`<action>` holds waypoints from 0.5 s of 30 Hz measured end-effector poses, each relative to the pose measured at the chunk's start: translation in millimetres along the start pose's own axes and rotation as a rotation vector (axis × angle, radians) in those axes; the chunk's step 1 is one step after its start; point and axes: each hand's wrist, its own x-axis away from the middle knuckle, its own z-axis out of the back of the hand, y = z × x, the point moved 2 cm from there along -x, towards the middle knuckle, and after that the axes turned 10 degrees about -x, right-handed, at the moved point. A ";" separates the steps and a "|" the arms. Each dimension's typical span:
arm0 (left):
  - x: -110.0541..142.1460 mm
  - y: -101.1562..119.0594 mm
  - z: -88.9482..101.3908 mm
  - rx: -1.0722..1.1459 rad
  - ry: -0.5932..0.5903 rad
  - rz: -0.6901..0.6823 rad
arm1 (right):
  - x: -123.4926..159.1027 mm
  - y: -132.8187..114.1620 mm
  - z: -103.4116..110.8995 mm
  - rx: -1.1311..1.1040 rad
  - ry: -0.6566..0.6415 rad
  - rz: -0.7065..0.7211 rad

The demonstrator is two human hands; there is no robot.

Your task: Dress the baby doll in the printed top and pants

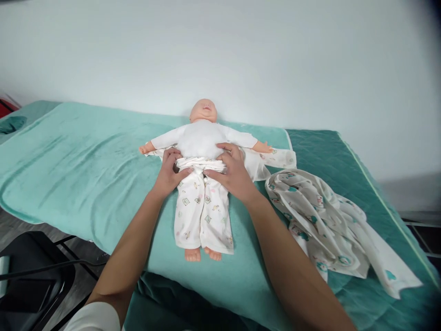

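A baby doll [201,138] lies on its back in the middle of the bed, head toward the wall and arms spread. It has a plain white top on its body and white printed trousers [191,207] on its legs, with bare feet showing below the cuffs. At the doll's left-of-view hip, my left hand [167,174] is closed on the trousers' gathered waistband. My right hand [234,172] grips the same waistband from the other side, its fingers on the belly and thumb below. An open printed garment [280,157] partly shows from under the doll's back and arms.
A crumpled white cloth with green prints [320,220] lies right of the doll. Under everything are a light green blanket [79,156] and a darker quilted cover [317,142]. A white wall stands behind; a black chair [37,276] with a cable is at lower left.
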 end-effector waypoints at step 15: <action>-2.2 -3.2 -3.1 -0.063 0.052 0.006 | 28.2 -8.6 18.2 -0.140 -0.050 -0.216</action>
